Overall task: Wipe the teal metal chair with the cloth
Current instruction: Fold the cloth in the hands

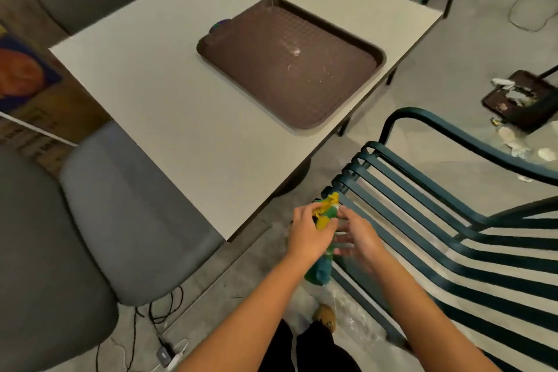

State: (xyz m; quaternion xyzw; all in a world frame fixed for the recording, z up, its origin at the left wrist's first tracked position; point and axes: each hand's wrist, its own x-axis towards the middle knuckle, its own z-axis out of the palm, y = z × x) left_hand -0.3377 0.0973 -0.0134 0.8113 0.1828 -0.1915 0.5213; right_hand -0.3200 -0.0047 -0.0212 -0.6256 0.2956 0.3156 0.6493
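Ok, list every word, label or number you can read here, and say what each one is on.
None can be read.
Orange and blue printed poster at the left edge: dark lettering, too blurred to read.
Brown plastic tray on the white square table: no marking visible.

L hand (308, 234) grips a bunched cloth (324, 216), yellow/green on top w/ a teal end hanging below the fist. R hand (359, 240) is just beside it, fingers straight and blurred; can't tell if it touches the cloth. Both are held above the front edge of the teal slatted chair (422, 211), at the near corner of a grey table (169, 106). A brown tray (256, 78) lies on the table. Grey padded seat (126, 220) at left, w/ cables (163, 311) on the floor below it. Dustpan (513, 96) w/ litter far right.
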